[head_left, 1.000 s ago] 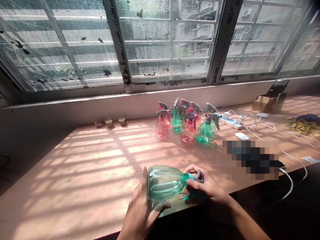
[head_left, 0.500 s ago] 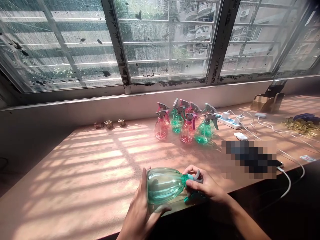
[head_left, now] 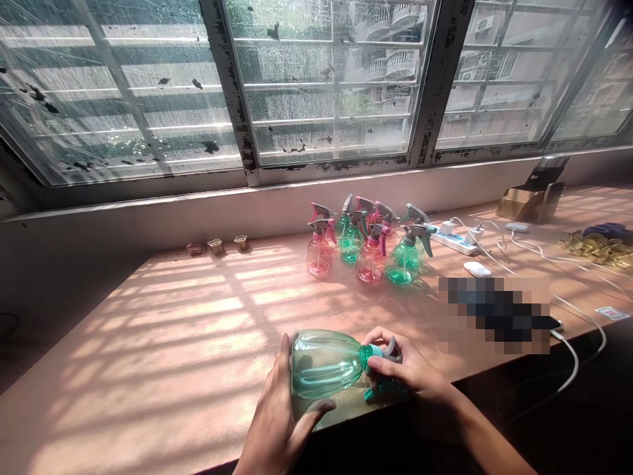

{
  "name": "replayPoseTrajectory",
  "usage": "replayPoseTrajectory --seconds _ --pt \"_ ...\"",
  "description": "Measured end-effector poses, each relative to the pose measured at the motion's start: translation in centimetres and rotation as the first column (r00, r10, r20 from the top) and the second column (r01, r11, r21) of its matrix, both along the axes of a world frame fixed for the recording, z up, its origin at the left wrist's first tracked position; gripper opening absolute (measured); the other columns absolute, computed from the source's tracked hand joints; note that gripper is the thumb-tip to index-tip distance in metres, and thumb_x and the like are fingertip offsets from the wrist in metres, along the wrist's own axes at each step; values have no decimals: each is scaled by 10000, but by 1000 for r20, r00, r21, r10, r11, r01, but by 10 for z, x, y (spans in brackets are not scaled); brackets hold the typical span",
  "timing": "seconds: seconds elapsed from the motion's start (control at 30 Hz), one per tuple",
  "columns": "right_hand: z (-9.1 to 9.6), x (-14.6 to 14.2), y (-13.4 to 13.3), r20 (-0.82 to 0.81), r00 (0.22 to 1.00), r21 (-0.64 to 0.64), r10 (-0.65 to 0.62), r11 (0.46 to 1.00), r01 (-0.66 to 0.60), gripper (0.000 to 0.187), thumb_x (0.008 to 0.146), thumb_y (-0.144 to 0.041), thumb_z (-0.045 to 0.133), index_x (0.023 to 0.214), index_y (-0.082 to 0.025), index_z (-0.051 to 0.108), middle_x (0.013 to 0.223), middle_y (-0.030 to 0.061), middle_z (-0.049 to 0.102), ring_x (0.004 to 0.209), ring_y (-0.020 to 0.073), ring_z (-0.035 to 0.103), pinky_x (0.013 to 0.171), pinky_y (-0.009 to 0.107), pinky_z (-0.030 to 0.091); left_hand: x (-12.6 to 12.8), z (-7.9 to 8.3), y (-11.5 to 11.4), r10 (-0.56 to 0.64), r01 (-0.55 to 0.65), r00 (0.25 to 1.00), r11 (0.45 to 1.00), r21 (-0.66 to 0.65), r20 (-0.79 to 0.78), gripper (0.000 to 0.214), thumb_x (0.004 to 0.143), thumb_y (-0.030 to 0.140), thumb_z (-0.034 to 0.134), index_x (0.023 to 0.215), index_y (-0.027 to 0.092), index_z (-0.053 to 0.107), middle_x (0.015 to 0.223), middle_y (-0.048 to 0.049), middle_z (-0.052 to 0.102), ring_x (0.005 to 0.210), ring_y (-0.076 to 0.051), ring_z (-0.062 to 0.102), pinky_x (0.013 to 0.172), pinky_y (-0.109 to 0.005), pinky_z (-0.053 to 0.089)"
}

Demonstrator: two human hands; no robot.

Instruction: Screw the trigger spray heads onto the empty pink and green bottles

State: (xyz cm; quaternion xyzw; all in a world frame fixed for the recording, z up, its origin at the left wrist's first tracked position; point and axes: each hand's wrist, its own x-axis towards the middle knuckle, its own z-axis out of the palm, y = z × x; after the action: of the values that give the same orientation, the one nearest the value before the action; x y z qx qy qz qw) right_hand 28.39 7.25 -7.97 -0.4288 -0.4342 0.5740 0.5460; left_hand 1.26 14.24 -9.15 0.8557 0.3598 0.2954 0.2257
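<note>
A clear green spray bottle (head_left: 326, 364) lies on its side just above the near edge of the wooden table (head_left: 163, 343). My left hand (head_left: 279, 422) cups the bottle's base, thumb and fingers wrapped round it. Fingers of my right hand (head_left: 410, 373) are closed on the grey and teal trigger head (head_left: 388, 353) at the bottle's neck. Both hands hold the same bottle, with the head pointing right.
Several pink and green spray bottles (head_left: 368, 241) stand in a group farther back. A white power strip (head_left: 457, 243) with cables, a white mouse (head_left: 477, 269), a cardboard box (head_left: 531, 201) and a gold pile (head_left: 596, 249) lie to the right. Three small baskets (head_left: 216, 247) sit near the window sill.
The bottle and both hands have stayed almost in place; only slight shifts of the view and of my left fingers under the bottle show.
</note>
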Motion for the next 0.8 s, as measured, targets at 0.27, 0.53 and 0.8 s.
replayPoseTrajectory --seconds 0.27,0.53,0.8 --pt "-1 1 0 -12 1000 -11 0 1000 -1 443 815 -485 833 1038 -199 578 704 -5 700 634 176 684 604 307 571 4 2 -3 19 -19 999 1000 -5 47 809 1004 269 506 1635 342 5 1633 -143 372 1460 -313 456 1134 -490 465" --pt "-1 1 1 -29 1000 -15 3 1000 -4 438 808 -465 847 1030 -193 585 715 -3 700 639 165 675 593 291 576 -1 -2 3 15 -14 997 1000 6 -71 852 977 444 594 1637 272 84 1622 -185 386 1493 -360 390 1169 -544 419" --pt "-1 0 1 -45 999 -4 -2 1000 1 430 809 -448 853 1028 -185 592 706 -8 695 633 149 669 588 268 562 3 -2 -2 21 -21 1000 1000 -13 7 847 1001 343 508 1634 324 -54 1597 -143 445 1404 -309 529 1091 -486 509"
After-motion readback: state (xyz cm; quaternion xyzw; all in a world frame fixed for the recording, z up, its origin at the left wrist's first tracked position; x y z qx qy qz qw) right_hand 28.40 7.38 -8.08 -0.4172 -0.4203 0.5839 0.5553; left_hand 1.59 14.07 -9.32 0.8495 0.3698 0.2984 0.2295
